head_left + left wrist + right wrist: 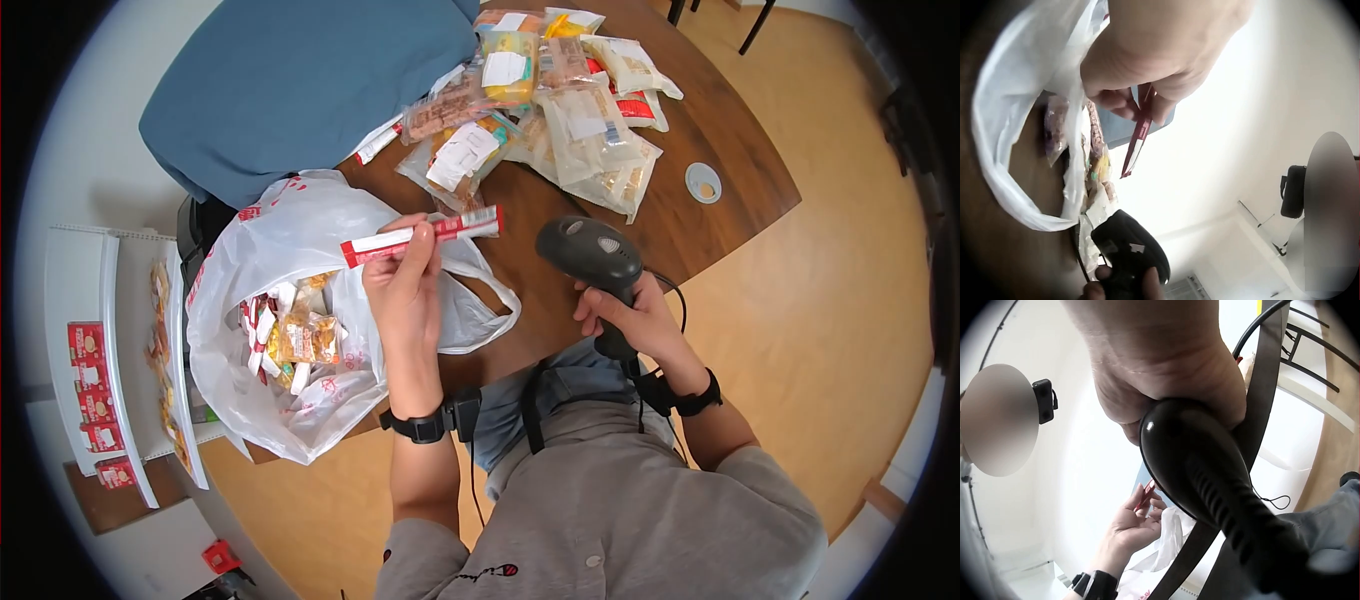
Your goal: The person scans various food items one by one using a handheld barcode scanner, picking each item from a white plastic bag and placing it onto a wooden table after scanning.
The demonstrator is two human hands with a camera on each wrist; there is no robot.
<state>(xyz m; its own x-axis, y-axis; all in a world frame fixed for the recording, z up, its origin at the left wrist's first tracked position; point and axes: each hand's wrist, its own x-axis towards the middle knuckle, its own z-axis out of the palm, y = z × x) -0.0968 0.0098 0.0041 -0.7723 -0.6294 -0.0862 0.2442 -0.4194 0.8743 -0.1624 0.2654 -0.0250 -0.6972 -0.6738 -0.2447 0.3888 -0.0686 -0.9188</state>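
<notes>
In the head view the left hand [405, 290] pinches a slim red and white packet [470, 224] between thumb and fingers, over the edge of a white plastic bag [230, 300]. The left wrist view shows the same packet [1137, 145] below the left hand's [1154, 69] fingers. To its right, the right hand [635, 318] grips a black handheld scanner [590, 250] by its handle, head turned toward the packet. The scanner [1210, 469] fills much of the right wrist view, under the right hand [1166, 369]. Small wrapped snacks [308, 338] lie inside the bag.
Several clear snack packages [590, 130] are piled at the far side of the brown table [740, 150]. A round white sticker [703, 183] is on the tabletop. Blue cloth [310, 90] lies behind the bag; a white shelf [140, 330] with red boxes stands at the left.
</notes>
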